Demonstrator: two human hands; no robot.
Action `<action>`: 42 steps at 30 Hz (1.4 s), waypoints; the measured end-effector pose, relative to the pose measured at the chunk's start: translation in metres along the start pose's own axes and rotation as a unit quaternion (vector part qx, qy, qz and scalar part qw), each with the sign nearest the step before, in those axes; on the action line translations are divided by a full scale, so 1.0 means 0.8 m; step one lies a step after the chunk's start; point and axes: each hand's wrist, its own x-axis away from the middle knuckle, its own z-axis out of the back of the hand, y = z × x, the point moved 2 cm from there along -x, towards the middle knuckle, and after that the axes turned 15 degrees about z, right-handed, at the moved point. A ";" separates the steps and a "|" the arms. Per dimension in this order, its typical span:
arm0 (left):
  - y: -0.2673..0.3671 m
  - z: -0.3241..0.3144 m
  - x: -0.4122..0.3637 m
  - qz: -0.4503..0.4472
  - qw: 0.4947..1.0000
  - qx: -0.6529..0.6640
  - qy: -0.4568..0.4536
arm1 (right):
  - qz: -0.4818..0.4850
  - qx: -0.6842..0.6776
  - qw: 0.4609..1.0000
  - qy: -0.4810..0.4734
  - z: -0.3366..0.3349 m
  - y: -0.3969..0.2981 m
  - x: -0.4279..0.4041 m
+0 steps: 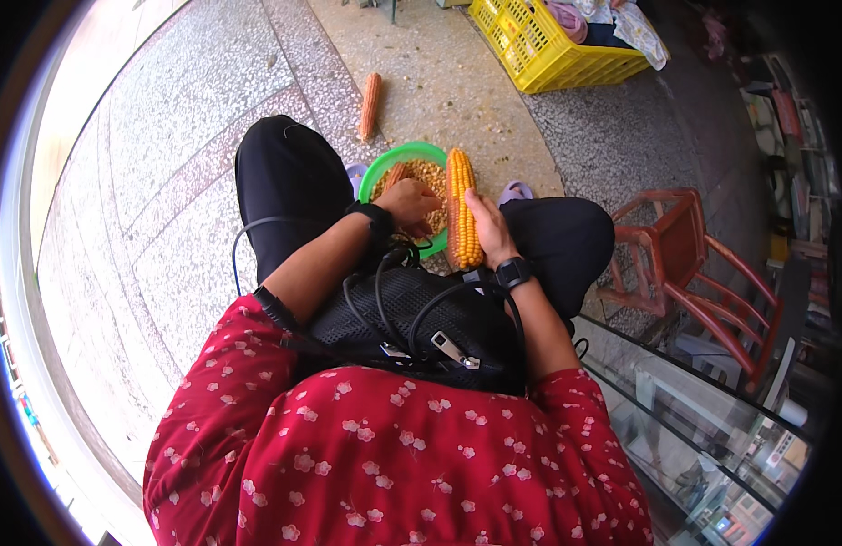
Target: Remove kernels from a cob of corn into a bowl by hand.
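Observation:
My right hand (490,228) grips an ear of yellow corn (466,211) upright along the right rim of a green plastic basin (421,147). The ear's left side is bare of kernels, and yellow rows cover the rest. My left hand (409,205) is over the basin with its fingers curled; whether anything is between them is hidden. A bare reddish corn cob (396,175) shows in the basin just beyond that hand, partly covered by it. Loose corn kernels (428,175) fill the basin's bottom. The basin sits between my legs.
Another bare cob (370,106) lies on the terrazzo floor (209,75) ahead, among scattered kernels. A yellow plastic crate (523,51) with cloth is farther off. A reddish wooden chair (680,239) and a glass case (694,403) stand right. Black cables (380,300) cross a black mesh bag (366,321) on my lap.

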 end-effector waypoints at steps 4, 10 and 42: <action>0.009 -0.002 0.010 0.030 0.999 -0.012 0.017 | -0.005 0.001 1.000 -0.003 0.009 0.012 -0.004; -0.007 0.002 -0.009 -0.039 0.993 -0.090 0.058 | -0.001 -0.026 1.000 -0.007 0.013 0.028 -0.012; 0.008 -0.004 -0.003 -0.055 0.998 -0.001 -0.031 | 0.000 -0.154 0.985 -0.072 0.001 0.005 -0.007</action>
